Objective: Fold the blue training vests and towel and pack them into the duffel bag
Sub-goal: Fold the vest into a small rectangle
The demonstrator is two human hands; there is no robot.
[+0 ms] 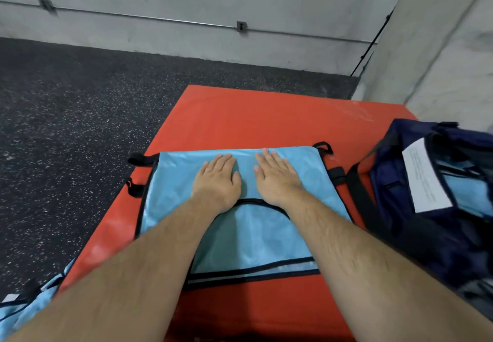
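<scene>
In the head view, a blue vest (253,235) lies flat on the red mat (266,117), close to its near edge. The left hand (217,179) and the right hand (276,179) rest side by side on it with straight fingers and grip nothing, probably to press the cloth smooth. The duffel bag (416,235) stands open at the mat's right edge, near the vest, with blue cloth (464,189) inside. Another vest (26,304) lies past the near left corner. Bare mat toward the far edge gives room for folding.
</scene>
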